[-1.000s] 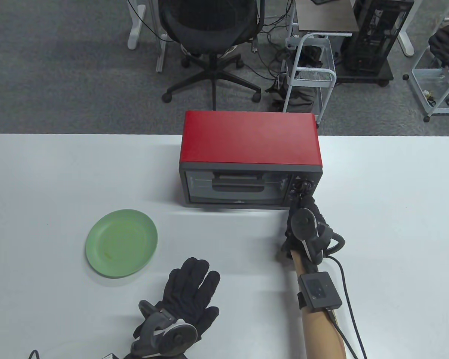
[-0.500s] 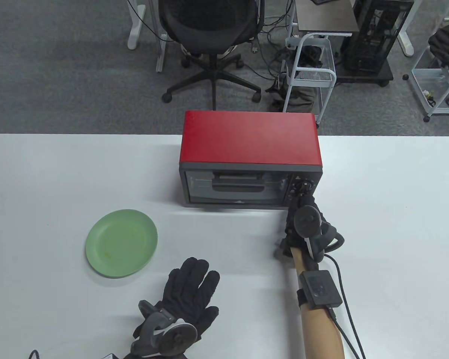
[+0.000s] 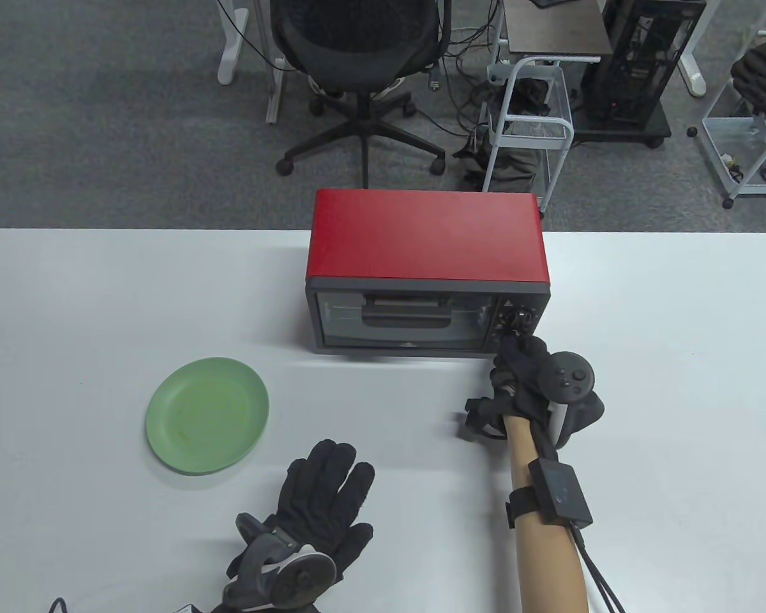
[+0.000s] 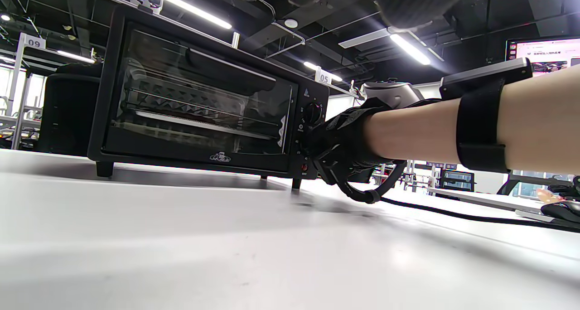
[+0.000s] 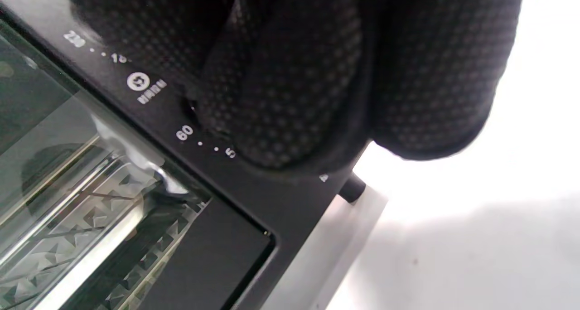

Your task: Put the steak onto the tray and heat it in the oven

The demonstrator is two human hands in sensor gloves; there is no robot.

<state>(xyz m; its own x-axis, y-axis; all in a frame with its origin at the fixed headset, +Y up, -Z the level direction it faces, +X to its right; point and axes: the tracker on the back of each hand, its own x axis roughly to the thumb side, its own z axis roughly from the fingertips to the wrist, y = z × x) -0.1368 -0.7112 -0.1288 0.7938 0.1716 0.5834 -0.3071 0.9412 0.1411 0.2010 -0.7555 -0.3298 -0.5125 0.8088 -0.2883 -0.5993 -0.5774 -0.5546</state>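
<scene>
We see the oven (image 3: 428, 274) standing on the white worktop (image 3: 102, 300), near its far edge, long axis running left to right, glass door (image 3: 402, 317) shut and facing the person. The casing is red on top with a black front; the control panel sits at the door's right end. Through the glass in the left wrist view, a tray (image 4: 199, 122) rests on a rack; we cannot tell what lies on it.

The right hand (image 3: 523, 377) is at the control panel, its fingers (image 5: 281, 74) curled round a dial (image 3: 516, 317), covering it; the numbers 60 and 5 show beside it in the right wrist view.

The left hand (image 3: 322, 504) lies flat on the worktop near the front edge, fingers straight and slightly spread, holding nothing. A green plate (image 3: 207, 415) sits well left of the oven, just beyond the left hand. An office chair (image 3: 357, 57) stands behind the worktop.
</scene>
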